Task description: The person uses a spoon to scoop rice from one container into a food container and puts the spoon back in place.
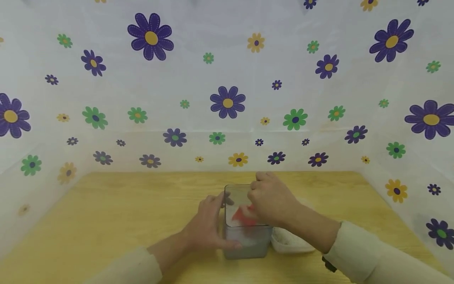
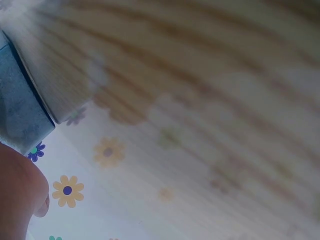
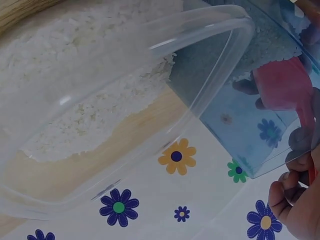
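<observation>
A clear bluish plastic container (image 1: 246,244) stands upright on the table. My left hand (image 1: 207,225) holds its left side, thumb across the front and fingers toward the back. In the left wrist view, part of the container (image 2: 22,95) and part of the hand show at the left edge. My right hand (image 1: 273,199) grips the handle of a red scoop (image 3: 282,82), whose head is inside the container; it looks blurred in the head view. White rice (image 3: 265,45) shows in the container. Beside it on the right sits a clear plastic tub (image 1: 292,248) holding more rice (image 3: 100,110).
The wooden table (image 1: 124,221) spreads out around the containers. A white sheet with printed flowers (image 1: 191,79) rises behind it and along both sides. My right forearm passes over the rice tub and hides part of it.
</observation>
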Available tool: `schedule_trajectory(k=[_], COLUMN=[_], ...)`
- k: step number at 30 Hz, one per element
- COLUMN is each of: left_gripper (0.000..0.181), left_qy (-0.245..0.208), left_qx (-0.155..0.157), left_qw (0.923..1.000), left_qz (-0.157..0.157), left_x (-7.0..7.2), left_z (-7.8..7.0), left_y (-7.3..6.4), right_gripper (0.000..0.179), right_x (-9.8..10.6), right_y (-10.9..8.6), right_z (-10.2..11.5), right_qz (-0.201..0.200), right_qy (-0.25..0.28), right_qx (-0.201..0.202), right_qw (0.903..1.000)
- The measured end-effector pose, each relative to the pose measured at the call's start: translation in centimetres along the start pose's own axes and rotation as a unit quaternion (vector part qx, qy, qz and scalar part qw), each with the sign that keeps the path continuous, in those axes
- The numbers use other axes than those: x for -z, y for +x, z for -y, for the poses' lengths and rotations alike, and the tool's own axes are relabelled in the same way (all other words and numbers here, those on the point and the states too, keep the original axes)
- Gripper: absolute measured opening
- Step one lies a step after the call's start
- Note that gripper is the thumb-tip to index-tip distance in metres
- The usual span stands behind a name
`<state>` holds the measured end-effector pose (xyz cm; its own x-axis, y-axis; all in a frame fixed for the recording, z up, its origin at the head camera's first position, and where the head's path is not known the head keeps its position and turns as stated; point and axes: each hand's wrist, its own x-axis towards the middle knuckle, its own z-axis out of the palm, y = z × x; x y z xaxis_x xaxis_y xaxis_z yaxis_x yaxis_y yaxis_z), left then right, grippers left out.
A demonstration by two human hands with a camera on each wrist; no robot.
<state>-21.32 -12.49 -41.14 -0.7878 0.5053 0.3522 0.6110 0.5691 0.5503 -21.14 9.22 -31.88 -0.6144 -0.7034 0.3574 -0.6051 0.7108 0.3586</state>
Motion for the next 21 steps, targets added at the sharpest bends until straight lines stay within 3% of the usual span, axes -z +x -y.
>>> schedule_trajectory(k=[11, 21], left_gripper=[0.108, 0.109], left_qy=[0.006, 0.0], left_qx=[-0.009, 0.002], left_qw=[0.9999, 1.0], left_qz=[-0.002, 0.005], left_x=[0.25, 0.25], left_z=[-0.18, -0.31], left_y=[0.13, 0.01], right_gripper=[0.053, 0.056], right_x=[-0.33, -0.58], right_y=[-0.02, -0.46], right_z=[-0.51, -0.72], right_qz=[-0.032, -0.045], right_qy=[0.06, 0.141], right_qx=[0.022, -0.037], right_qw=[0.9975, 0.9883])
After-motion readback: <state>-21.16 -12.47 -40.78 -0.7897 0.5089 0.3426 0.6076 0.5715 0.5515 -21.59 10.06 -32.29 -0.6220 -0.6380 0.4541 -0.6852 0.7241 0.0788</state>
